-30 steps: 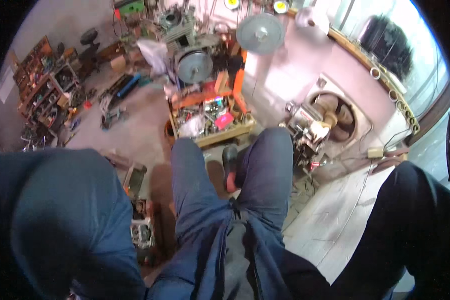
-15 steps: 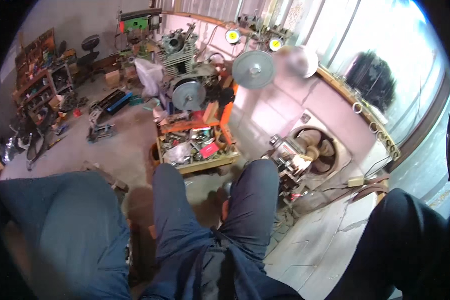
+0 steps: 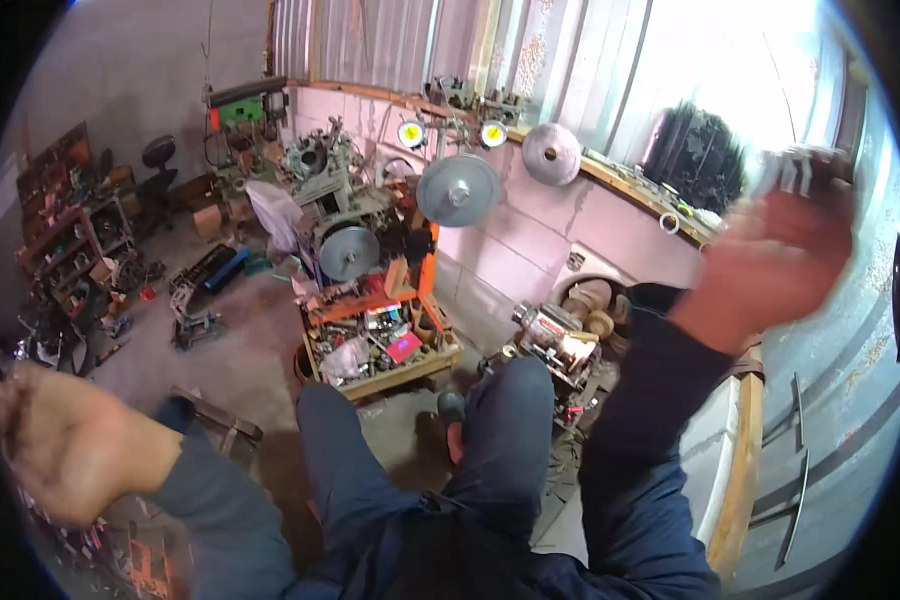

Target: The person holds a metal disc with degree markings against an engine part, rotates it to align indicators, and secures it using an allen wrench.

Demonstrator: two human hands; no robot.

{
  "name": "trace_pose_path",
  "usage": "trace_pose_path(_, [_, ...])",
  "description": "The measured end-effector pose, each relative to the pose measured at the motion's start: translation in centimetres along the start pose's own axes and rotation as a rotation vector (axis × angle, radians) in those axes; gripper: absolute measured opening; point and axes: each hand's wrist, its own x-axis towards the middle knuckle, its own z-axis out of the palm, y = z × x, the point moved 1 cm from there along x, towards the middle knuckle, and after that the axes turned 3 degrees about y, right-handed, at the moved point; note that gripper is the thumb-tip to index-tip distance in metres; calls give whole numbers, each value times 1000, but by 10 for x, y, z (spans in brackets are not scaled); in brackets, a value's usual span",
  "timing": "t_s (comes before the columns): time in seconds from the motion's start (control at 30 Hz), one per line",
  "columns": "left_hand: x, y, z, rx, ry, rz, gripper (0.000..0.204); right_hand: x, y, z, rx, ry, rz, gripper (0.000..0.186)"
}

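- Head view, the only one: person's knees and legs at lower middle, dark sleeves reaching out to both sides.
- Left hand: at far left rim, blurred, wrist bent outward. Fingers dim against the dark edge; cannot tell whether they are apart or together, or on anything.
- Nearest to it in the picture: dark jumbled parts above; orange frame below.
- Right hand: up at right, heavily smeared, in front of the bright corrugated wall. Pale streaks at the fingertips; cannot tell if finger or object, nor how the fingers stand.
- Nearest to it in the picture: black bristly mass and metal ring along the wooden ledge, left of the hand.
- Middle, beyond the knees, well apart from both hands: wooden tray of loose parts, pinkish-red packet among them.
- Behind the tray: orange upright, grey discs, finned engine.
- Right of the tray: silvery machine before a round fan.
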Motion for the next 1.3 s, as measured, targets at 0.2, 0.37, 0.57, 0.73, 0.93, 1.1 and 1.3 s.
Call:
trace_pose_path(0.2, [-289, -40, -64, 1004, -463, -1264, 33, -174, 160, -50, -440, 92, 1016, 47])
trace_pose_path(0.37, [-418, 44, -109, 1412, -1415, -1446, 80, -268, 202, -131, -695, 103, 1293, 59])
trace_pose_path(0.57, [-399, 37, -133, 1510, -1255, -1506, 82, -169, 177, -297, -1531, 160, 481, 33])
trace_pose_path(0.73, [-402, 25, -130, 1458, -1322, -1526, 74, -44, 88, -602, -2070, 361, 369, 36])
trace_pose_path(0.93, [-422, 29, -150, 1548, -1242, -1379, 69, -16, 58, -703, -1850, 255, 1199, 16])
trace_pose_path(1.1, [-420, 32, -134, 1638, -1175, -1376, 63, -39, 82, -684, -1472, 563, 1354, 13])
trace_pose_path(1.3, [-425, 28, -122, 1522, -1227, -1249, 62, -53, 57, -723, -1124, 493, 1501, 30])
